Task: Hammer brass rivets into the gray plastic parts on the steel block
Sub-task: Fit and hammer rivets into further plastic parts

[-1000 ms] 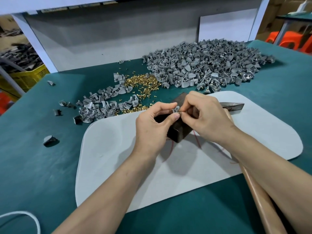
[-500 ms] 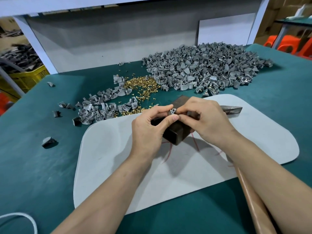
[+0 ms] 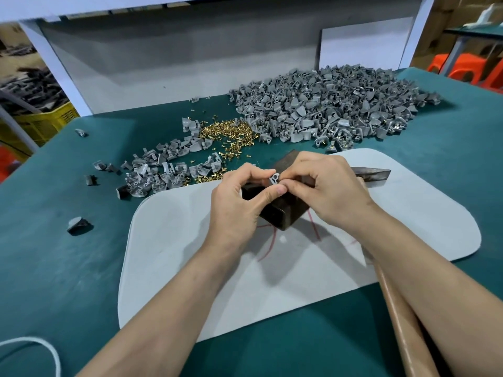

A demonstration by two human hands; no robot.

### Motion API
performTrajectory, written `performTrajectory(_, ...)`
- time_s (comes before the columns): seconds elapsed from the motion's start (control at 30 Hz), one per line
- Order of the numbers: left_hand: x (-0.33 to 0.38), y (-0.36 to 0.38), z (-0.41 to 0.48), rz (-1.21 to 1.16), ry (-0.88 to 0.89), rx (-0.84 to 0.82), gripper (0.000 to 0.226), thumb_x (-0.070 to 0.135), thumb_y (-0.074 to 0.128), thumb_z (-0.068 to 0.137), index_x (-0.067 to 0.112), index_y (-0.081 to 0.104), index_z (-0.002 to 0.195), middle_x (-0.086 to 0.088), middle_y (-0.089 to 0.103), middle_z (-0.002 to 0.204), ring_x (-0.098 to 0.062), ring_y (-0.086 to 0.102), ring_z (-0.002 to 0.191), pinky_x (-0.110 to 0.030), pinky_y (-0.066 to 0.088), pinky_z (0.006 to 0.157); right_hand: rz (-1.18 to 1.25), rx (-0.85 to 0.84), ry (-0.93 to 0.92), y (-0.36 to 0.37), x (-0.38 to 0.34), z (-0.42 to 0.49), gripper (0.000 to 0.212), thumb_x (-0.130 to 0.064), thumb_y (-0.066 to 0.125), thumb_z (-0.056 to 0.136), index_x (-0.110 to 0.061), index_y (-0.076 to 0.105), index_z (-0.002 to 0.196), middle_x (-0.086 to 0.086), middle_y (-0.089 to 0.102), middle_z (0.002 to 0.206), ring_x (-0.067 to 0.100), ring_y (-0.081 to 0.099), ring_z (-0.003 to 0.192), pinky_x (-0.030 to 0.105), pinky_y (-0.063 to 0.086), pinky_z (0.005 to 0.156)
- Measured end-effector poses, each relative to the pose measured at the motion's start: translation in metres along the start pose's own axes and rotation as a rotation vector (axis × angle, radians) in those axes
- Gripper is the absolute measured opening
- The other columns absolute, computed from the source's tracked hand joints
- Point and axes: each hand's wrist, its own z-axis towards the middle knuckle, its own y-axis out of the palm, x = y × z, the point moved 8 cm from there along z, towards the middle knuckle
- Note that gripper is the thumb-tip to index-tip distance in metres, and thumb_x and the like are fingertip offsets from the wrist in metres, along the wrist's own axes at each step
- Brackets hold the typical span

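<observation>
A dark steel block (image 3: 283, 213) stands on a white mat (image 3: 174, 257) in the middle of the green table. Just above the block, my left hand (image 3: 239, 205) pinches a small gray plastic part (image 3: 273, 178) between thumb and fingers. My right hand (image 3: 324, 191) meets it from the right, its fingertips pinched at the same part; whether a rivet sits between them is hidden. A hammer lies under my right forearm, its steel head (image 3: 373, 174) right of the block and its wooden handle (image 3: 402, 322) running toward me. Loose brass rivets (image 3: 228, 134) lie behind the mat.
A big heap of gray parts (image 3: 326, 110) fills the back right of the table. A smaller heap (image 3: 160, 172) lies at the mat's left rear, with single parts (image 3: 77, 224) strewn further left. A white cord (image 3: 30, 346) loops at the near left corner.
Both hands stay together over the block, working the gray part. The view has shifted slightly; the hammer and block have not moved.
</observation>
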Motion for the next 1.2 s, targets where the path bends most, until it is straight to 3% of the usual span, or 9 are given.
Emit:
performTrajectory(0.23, -0.002, 0.001, 0.0, -0.044, -0.008, -0.024, 0.017, 0.016, 0.081, 0.071, 0.021, 0.067, 0.08, 0.011, 0.067, 0.084, -0.011, 0.059, 0.088, -0.029, 0.048, 0.086, -0.07, -0.02, -0.09, -0.003, -0.005, 0.003, 0.007, -0.015, 0.071, 0.081, -0.011, 0.076, 0.083, 0.002, 0.066, 0.079, 0.02, 0.061, 0.074, 0.037, 0.048, 0.069)
performTrajectory(0.4, -0.003, 0.002, 0.002, -0.079, -0.001, -0.021, 0.02, 0.013, 0.081, 0.072, 0.026, 0.065, 0.076, 0.013, 0.066, 0.074, -0.002, 0.058, 0.078, -0.017, 0.046, 0.077, -0.063, 0.013, -0.087, -0.004, -0.005, 0.001, 0.008, -0.015, 0.071, 0.081, -0.012, 0.077, 0.085, -0.007, 0.06, 0.074, 0.012, 0.056, 0.069, 0.027, 0.043, 0.067)
performTrajectory(0.57, -0.003, 0.001, 0.003, -0.111, -0.009, -0.02, 0.021, 0.013, 0.081, 0.072, 0.027, 0.066, 0.078, 0.007, 0.068, 0.079, -0.007, 0.06, 0.078, -0.024, 0.049, 0.079, 0.007, -0.004, -0.001, -0.001, 0.001, 0.0, 0.009, -0.011, 0.069, 0.082, -0.011, 0.077, 0.088, -0.008, 0.057, 0.075, 0.008, 0.052, 0.068, 0.021, 0.038, 0.067)
performTrajectory(0.7, 0.0, 0.003, 0.0, -0.036, 0.009, -0.054, 0.026, 0.016, 0.081, 0.073, 0.028, 0.068, 0.091, 0.006, 0.067, 0.083, -0.014, 0.061, 0.087, -0.032, 0.049, 0.085, 0.077, 0.0, 0.076, 0.0, 0.008, -0.004, 0.009, -0.01, 0.069, 0.083, -0.011, 0.076, 0.088, -0.009, 0.056, 0.072, 0.001, 0.05, 0.065, 0.014, 0.035, 0.065)
performTrajectory(0.77, 0.001, 0.004, -0.001, -0.007, 0.022, -0.066, 0.029, 0.014, 0.08, 0.074, 0.028, 0.068, 0.097, 0.004, 0.068, 0.088, -0.015, 0.061, 0.091, -0.03, 0.048, 0.088, 0.094, 0.026, 0.101, -0.001, 0.011, -0.005, 0.009, -0.01, 0.07, 0.082, -0.012, 0.076, 0.088, -0.001, 0.061, 0.074, 0.008, 0.052, 0.066, 0.02, 0.037, 0.066)
performTrajectory(0.93, 0.005, 0.005, -0.002, 0.008, 0.056, -0.072, 0.031, 0.009, 0.078, 0.077, 0.024, 0.068, 0.101, 0.003, 0.07, 0.095, -0.011, 0.063, 0.095, -0.021, 0.047, 0.087, 0.201, 0.075, 0.169, -0.003, 0.02, -0.008, 0.009, -0.009, 0.074, 0.078, -0.017, 0.076, 0.081, -0.008, 0.058, 0.068, -0.001, 0.048, 0.058, 0.011, 0.033, 0.059)
performTrajectory(0.97, 0.005, 0.005, -0.002, 0.002, 0.055, -0.076, 0.031, 0.007, 0.077, 0.077, 0.024, 0.067, 0.102, 0.004, 0.07, 0.096, -0.011, 0.063, 0.096, -0.021, 0.047, 0.087, 0.225, 0.083, 0.173, -0.003, 0.021, -0.008, 0.011, -0.008, 0.074, 0.077, -0.019, 0.075, 0.079, -0.005, 0.06, 0.069, 0.0, 0.049, 0.058, 0.012, 0.035, 0.059)
performTrajectory(1.1, 0.004, 0.008, -0.002, -0.032, 0.032, -0.105, 0.03, 0.004, 0.075, 0.079, 0.022, 0.068, 0.103, 0.009, 0.069, 0.093, -0.007, 0.063, 0.094, -0.019, 0.047, 0.086, 0.333, 0.085, 0.209, -0.003, 0.025, -0.008, 0.019, -0.007, 0.071, 0.079, -0.024, 0.069, 0.071, 0.003, 0.066, 0.071, 0.016, 0.058, 0.063, 0.038, 0.052, 0.065)
performTrajectory(1.2, 0.003, 0.008, -0.002, -0.046, 0.025, -0.115, 0.03, 0.003, 0.075, 0.079, 0.019, 0.068, 0.102, 0.008, 0.07, 0.092, -0.006, 0.064, 0.093, -0.018, 0.048, 0.084, 0.395, 0.075, 0.241, -0.002, 0.028, -0.009, 0.023, -0.007, 0.07, 0.08, -0.026, 0.068, 0.068, 0.001, 0.064, 0.067, 0.012, 0.056, 0.055, 0.031, 0.05, 0.053)
